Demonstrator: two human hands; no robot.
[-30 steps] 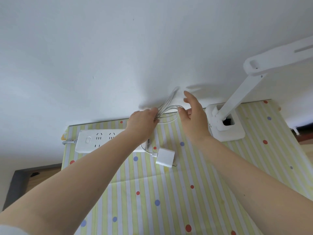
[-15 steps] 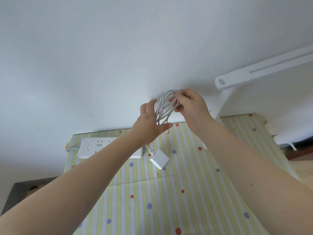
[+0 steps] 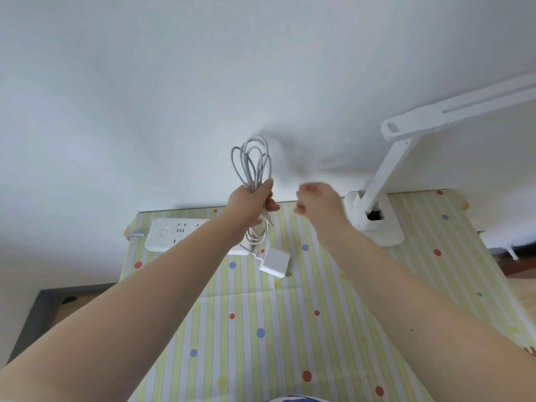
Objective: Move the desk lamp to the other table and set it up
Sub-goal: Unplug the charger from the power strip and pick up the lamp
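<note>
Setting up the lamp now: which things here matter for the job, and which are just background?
Part of the job:
- desk lamp
- coiled cable, held in the left hand
- power adapter
- power strip
- right hand, holding nothing

Background:
- striped tablecloth
- wall

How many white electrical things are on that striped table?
3: a power strip at the back left, a plug adapter lying beside it, and the desk lamp at the back right. Others could be hidden.
</note>
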